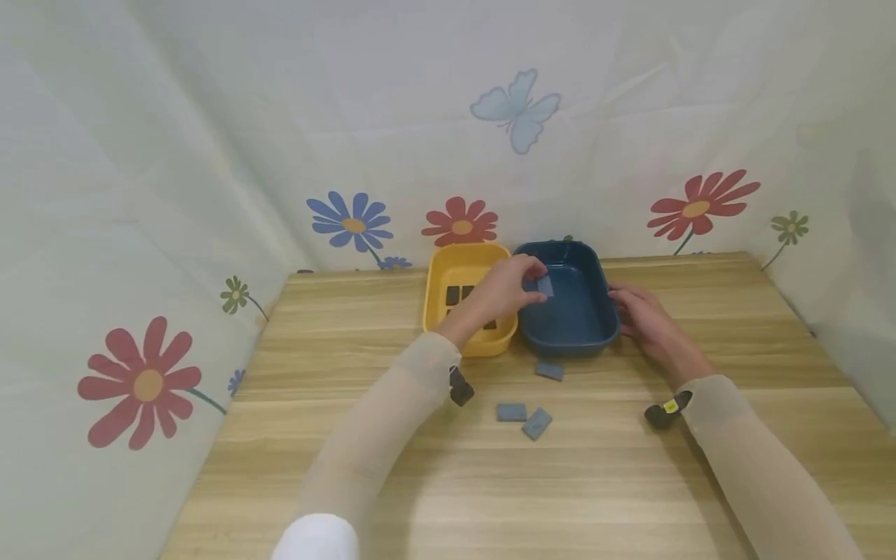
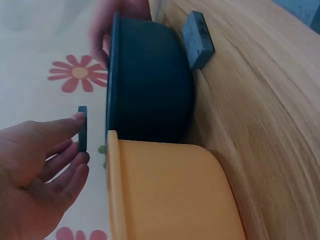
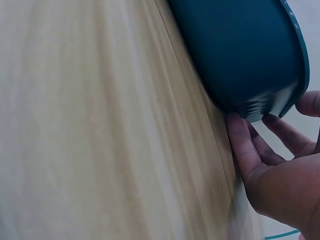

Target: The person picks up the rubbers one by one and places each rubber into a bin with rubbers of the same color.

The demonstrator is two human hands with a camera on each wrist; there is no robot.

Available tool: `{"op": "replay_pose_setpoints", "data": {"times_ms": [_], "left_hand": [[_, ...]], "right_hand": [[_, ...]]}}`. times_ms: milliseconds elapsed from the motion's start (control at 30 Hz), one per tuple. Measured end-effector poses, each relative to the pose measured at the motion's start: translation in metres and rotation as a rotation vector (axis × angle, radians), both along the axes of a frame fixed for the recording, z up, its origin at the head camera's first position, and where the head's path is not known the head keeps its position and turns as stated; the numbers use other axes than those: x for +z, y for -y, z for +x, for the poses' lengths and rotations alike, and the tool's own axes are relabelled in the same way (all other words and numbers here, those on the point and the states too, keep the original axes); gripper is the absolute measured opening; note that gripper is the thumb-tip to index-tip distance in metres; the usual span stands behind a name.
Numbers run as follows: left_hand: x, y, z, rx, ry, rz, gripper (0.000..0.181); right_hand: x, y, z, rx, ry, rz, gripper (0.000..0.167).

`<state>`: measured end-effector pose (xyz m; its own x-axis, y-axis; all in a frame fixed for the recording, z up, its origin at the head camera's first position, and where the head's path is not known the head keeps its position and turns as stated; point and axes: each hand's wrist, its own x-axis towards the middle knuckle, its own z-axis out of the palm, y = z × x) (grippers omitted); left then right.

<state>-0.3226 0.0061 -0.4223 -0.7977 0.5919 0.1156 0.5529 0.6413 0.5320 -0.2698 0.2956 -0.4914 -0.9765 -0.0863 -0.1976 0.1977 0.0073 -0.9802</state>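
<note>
Left hand (image 1: pixel 514 281): one, thumb and fingertips pinching a small grey-blue tile (image 1: pixel 545 286) held on edge above the blue bin's rim level.

Right hand (image 1: pixel 651 327): one, fingers a little apart and slightly bent, fingertips touching the outer wall of the blue bin; whether the thumb also bears on the rim cannot be told.

Blue bin (image 1: pixel 570 319): one, rectangular with rounded corners, beneath the left hand's tile and just left of the right hand.

Yellow bin (image 1: pixel 458 274): one, beneath the left hand's wrist, beside the blue bin; holds several dark tiles (image 1: pixel 453 295), laid flat, partly hidden by that hand and forearm.

Loose tiles: three, grey, lying on the bench (image 1: pixel 315 467). The first tile (image 1: pixel 550 371) lies nearer the wearer than both hands, between them and close to the blue bin; a second tile (image 1: pixel 512 412) and a third tile (image 1: pixel 537 424) lie farther from the hands, side by side, the third askew.

Wrist devices: two, black; left device (image 1: pixel 460 386) below the left hand, right device (image 1: pixel 668 411) below the right.
</note>
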Motion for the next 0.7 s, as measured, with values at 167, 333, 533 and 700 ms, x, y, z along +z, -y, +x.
{"op": "replay_pose_setpoints", "data": {"times_ms": [167,333,533,700], "left_hand": [[-0.006,-0.012,-0.017,0.005,-0.032,-0.041,0.047],[-0.010,-0.022,-0.029,0.020,-0.057,-0.112,0.047],[-0.016,-0.028,-0.037,0.033,-0.079,-0.218,0.048],[-0.023,-0.028,-0.040,0.010,-0.117,-0.307,0.047]], "right_hand": [[0.000,0.000,0.000,0.009,0.001,-0.001,0.058],[0.000,0.001,-0.001,0.015,-0.006,-0.008,0.058],[0.000,0.000,-0.002,0.010,0.006,0.029,0.057],[0.000,0.000,-0.002,0.010,0.009,0.045,0.057]]}}
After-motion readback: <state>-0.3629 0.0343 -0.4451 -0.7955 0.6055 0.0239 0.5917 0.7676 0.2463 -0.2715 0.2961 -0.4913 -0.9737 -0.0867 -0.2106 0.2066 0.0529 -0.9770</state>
